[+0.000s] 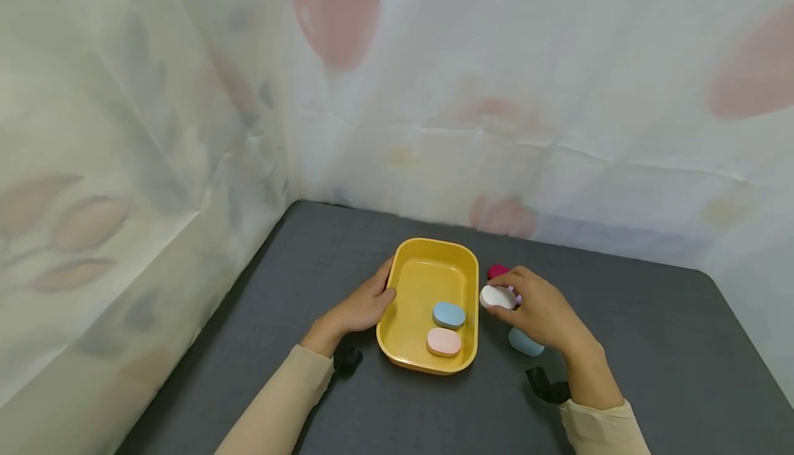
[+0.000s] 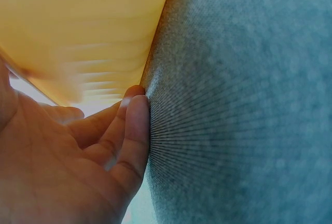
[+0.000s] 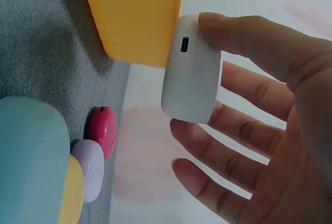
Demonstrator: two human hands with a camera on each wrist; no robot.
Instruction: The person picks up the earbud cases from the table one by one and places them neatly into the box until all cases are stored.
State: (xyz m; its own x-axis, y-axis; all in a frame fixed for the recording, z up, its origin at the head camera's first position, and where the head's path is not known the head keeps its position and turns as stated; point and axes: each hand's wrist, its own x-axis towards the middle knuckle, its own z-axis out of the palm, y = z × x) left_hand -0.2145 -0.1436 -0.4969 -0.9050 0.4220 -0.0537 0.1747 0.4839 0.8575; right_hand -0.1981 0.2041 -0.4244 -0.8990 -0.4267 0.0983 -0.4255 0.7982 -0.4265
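Note:
My left hand (image 1: 362, 303) grips the left rim of a yellow tray (image 1: 389, 327), thumb over the edge and the other fingers against the outer wall (image 2: 78, 32). A light blue earbud charging case (image 1: 449, 314) and a pale pink one (image 1: 443, 342) lie inside the tray, towards its near right corner. Just outside the right rim, my right hand (image 1: 542, 309) pinches a white earbud charging case (image 3: 191, 79) between thumb and fingers, off the table. Its charging port shows in the right wrist view.
Right of the tray, on the dark grey table (image 1: 657, 345), lie a crimson case (image 3: 104, 128), a lilac case (image 3: 89, 169), a yellow case (image 3: 72, 195) and a teal case (image 1: 524, 342). Black straps (image 1: 547, 386) hang at both wrists. Printed curtains (image 1: 558, 96) border the table.

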